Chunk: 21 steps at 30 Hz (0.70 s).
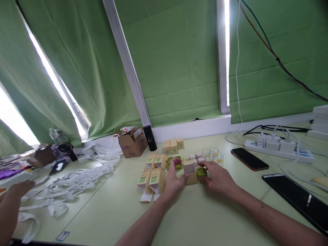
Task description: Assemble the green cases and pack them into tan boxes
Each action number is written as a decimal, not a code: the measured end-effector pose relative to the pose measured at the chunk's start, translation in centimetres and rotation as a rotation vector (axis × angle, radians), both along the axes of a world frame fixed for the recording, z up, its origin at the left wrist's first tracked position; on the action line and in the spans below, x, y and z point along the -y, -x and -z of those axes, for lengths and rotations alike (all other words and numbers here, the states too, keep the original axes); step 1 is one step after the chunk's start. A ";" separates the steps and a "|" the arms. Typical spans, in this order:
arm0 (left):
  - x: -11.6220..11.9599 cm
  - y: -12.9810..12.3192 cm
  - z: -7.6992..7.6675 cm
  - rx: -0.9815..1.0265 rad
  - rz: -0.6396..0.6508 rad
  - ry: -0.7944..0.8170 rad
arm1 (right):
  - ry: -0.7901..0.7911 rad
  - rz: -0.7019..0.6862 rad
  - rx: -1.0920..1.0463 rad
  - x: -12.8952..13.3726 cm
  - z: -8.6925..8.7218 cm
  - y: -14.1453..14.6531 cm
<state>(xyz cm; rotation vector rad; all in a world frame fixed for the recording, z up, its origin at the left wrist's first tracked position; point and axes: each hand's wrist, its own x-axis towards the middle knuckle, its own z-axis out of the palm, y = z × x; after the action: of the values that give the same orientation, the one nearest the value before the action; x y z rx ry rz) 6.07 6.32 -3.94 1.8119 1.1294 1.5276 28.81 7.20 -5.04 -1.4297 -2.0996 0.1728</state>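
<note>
In the head view my left hand (176, 177) is at the left side of a small open cream box (191, 178), its thumb against the box and its fingers curved. My right hand (215, 176) grips a small green container (201, 172) just right of that box. Behind my left hand lies a green tray (170, 159). Several cream boxes with green labels (157, 181) stand to the left, the front ones with flaps open. Small pale pink caps (199, 155) and clear glass cups (214, 154) sit behind my right hand.
Three closed cream boxes (174, 146) stand at the back near a brown carton (132, 142) and a black bottle (150, 138). Phones (249, 159) and a power strip (279, 147) lie right. White strips (74, 181) and another person's hand (22, 188) are at left.
</note>
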 end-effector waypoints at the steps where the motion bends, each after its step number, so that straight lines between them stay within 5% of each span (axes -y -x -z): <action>1: 0.3 0.0 -0.5 -0.020 0.005 -0.034 | 0.002 0.005 -0.007 0.0 0.0 0.0; 6: 0.8 -0.1 -1.6 -0.136 0.011 -0.164 | 0.041 0.012 -0.015 0.0 -0.1 -0.1; 14: -0.3 -0.2 -0.2 -0.136 -0.039 -0.138 | 0.039 -0.009 -0.052 -0.2 0.1 -0.2; 21: -0.6 -0.2 0.1 -0.079 -0.070 -0.063 | -0.134 -0.025 -0.305 -0.5 -0.7 -0.6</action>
<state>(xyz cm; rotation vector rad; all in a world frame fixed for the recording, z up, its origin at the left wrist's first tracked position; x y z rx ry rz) 6.24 6.95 -4.00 1.9081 1.2061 1.5590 29.45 7.69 -4.33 -1.2154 -1.8440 0.2387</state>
